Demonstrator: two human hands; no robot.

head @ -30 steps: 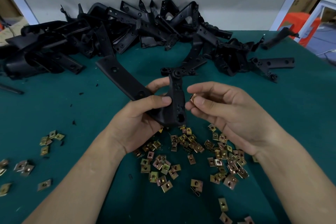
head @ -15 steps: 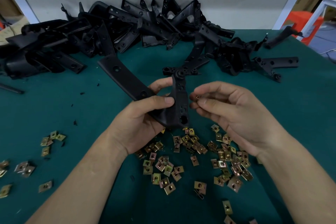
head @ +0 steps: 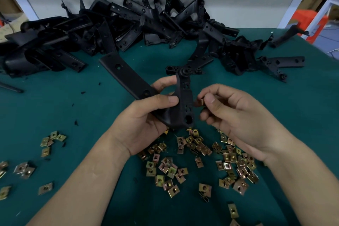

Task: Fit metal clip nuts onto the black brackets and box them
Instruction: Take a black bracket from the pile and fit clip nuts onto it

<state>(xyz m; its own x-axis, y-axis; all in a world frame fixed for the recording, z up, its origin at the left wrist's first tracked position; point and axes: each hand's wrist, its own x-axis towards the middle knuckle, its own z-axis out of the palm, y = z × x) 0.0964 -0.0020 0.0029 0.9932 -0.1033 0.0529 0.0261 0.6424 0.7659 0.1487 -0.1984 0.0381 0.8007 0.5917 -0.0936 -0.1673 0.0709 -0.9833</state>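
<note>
Looking down from the head camera, both forearms enter from the bottom edge, cut off below the elbows. The left hand (head: 145,121) grips a black bracket (head: 185,109) at centre frame. Its thumb is curled across the front and its fingers wrap behind, mostly hidden, with only a fingertip showing above. One arm of the bracket slants toward the upper left. The other stands nearly upright, with holes along it.

The right hand (head: 236,115) pinches a clip nut (head: 201,101) between thumb and forefinger, just beside the bracket's right edge. Whether the two touch is hard to make out, and the thumb covers much of the nut. The remaining fingers are curled loosely underneath.

Loose clip nuts (head: 192,152) lie scattered on the green table (head: 77,108) below the hands, some hidden under the wrists and some cut off at the bottom edge. A smaller group of nuts (head: 52,138) sits at lower left, blurred.

Across the top, a pile of brackets (head: 128,24) is tangled against the wall, and single pieces are hard to separate in the dark mass. One lone bracket (head: 282,61) lies at the right. A dark rod (head: 11,87) is cut off at the left edge, and a red stool (head: 310,20) is partly out of frame at upper right.
</note>
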